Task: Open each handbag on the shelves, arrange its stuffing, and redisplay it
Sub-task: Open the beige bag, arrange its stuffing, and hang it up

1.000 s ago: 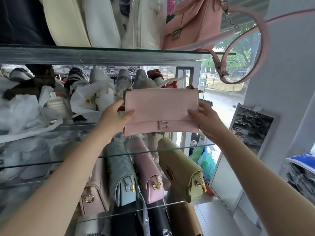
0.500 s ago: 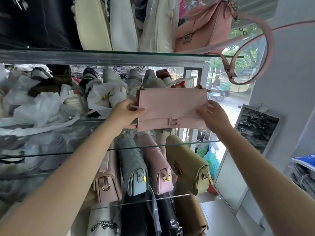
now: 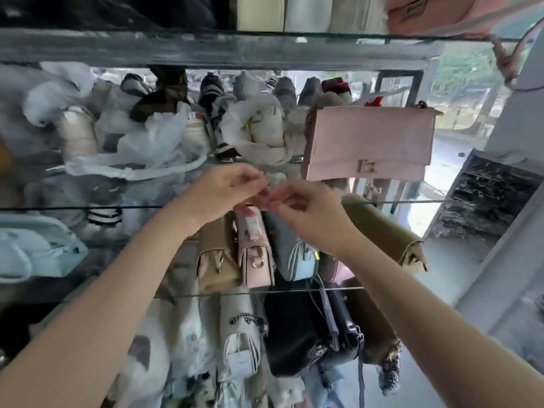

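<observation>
Left hand (image 3: 223, 189) and right hand (image 3: 309, 213) fingertip to fingertip, fingers (image 3: 250, 178) curled inward; too blurred to tell whether pinching anything. Pink handbag (image 3: 371, 142) up and to the right of the fingers, upright on the glass shelf (image 3: 412, 202), untouched, flap facing out. Row of handbags (image 3: 217, 260) just beneath the fingers.

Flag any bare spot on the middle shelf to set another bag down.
Only the glass strip in front of the pink flap bag, toward the shelf's right end, looks bare. Left of that bag, wrapped bags pack the shelf. The row below is tight too, tan bag to olive bag.
</observation>
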